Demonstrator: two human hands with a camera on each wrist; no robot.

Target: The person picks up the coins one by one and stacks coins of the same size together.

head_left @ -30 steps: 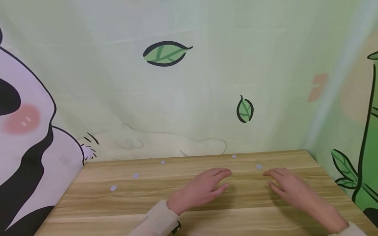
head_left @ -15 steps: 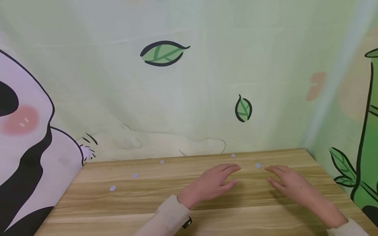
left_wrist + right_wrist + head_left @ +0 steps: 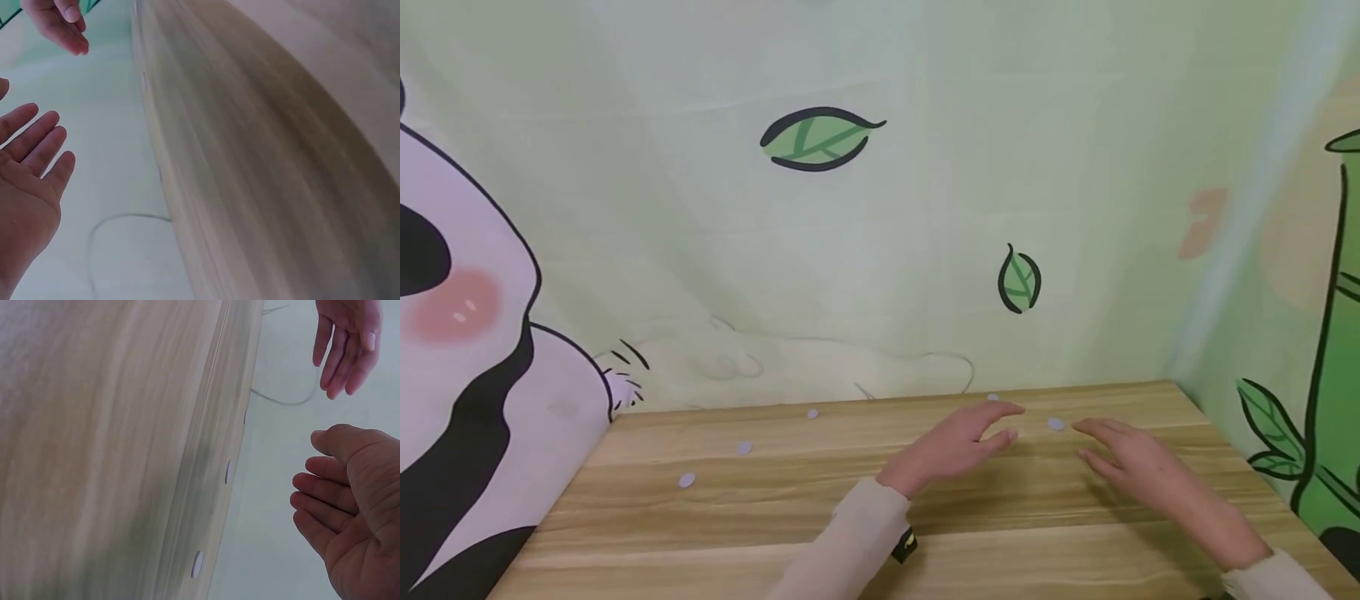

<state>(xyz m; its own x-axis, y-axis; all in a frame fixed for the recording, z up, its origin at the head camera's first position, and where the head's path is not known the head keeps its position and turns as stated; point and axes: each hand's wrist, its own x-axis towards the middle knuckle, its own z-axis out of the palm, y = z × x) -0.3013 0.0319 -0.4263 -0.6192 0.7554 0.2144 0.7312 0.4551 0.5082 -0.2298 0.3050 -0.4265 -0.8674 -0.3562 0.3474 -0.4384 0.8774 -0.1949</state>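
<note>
A pale disc (image 3: 1056, 424) lies flat on the table (image 3: 790, 500) in the gap between the hands, just beyond the fingertips of the right hand (image 3: 1138, 462) and a little farther from those of the left hand (image 3: 953, 446). The far disc (image 3: 992, 397) sits close to the table's back edge, partly hidden behind the left hand's forefinger. Three other discs (image 3: 744, 448) lie well apart from both hands, in a slanting row toward the table's left side.

The discs are round, thin and whitish-lilac, with a matt look. The table has long streaks of yellow-brown wood grain, with soft shadows under the arms. Behind it hangs a creased, pale green backdrop (image 3: 880, 250) printed with black-outlined leaves, a panda (image 3: 467, 375) and a bamboo stalk (image 3: 1337, 400). The sleeves (image 3: 857, 529) are cream, and something black with a yellow mark (image 3: 905, 545) shows at the left cuff.

Both hands are raised above the table, facing each other with palms bare. The left hand's fingers are nearly straight and slightly spread, its thumb apart; the right hand's fingers bend gently, relaxed, with the thumb held away from them
</note>
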